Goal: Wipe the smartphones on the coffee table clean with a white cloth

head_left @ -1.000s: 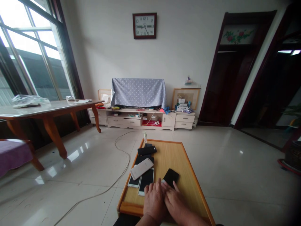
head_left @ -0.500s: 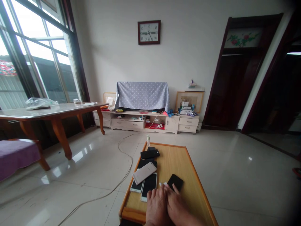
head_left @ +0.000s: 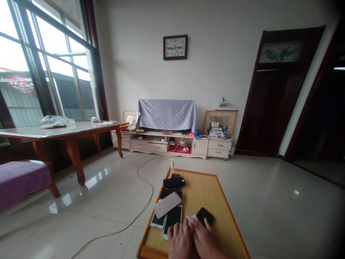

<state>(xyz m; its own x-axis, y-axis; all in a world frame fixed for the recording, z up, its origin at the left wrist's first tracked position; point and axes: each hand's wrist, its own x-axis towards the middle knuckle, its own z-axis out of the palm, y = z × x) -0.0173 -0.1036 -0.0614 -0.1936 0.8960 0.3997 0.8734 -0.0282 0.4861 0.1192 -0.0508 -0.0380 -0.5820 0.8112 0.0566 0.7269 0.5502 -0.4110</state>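
A dark phone (head_left: pixel 205 217) lies on the low wooden table (head_left: pixel 205 183), directly ahead of my hands. My right hand (head_left: pixel 202 235) is palm down at its near edge, one finger reaching onto the phone. A crumpled white tissue (head_left: pixel 191 217) pokes out from under the right fingertips, pressed between them and whatever lies beneath. My left hand (head_left: pixel 180 239) sits close against the right one with its fingers curled down; what they grip, if anything, is hidden. Left of the hands are a pale pink phone (head_left: pixel 167 205) and a white-framed phone (head_left: pixel 174 217) under it.
More dark phones (head_left: pixel 174 182) lie along the table's left edge, with a pump bottle (head_left: pixel 172 166) at the far end. A cable (head_left: pixel 151 190) runs over the floor. Beyond stand a TV cabinet (head_left: pixel 199 146) and a larger table (head_left: pixel 54 131).
The view has tilted up and shifted slightly left, so everything sits lower and farther right. Both hands stay together by the dark phone; the tissue shows a little more beside the right fingers.
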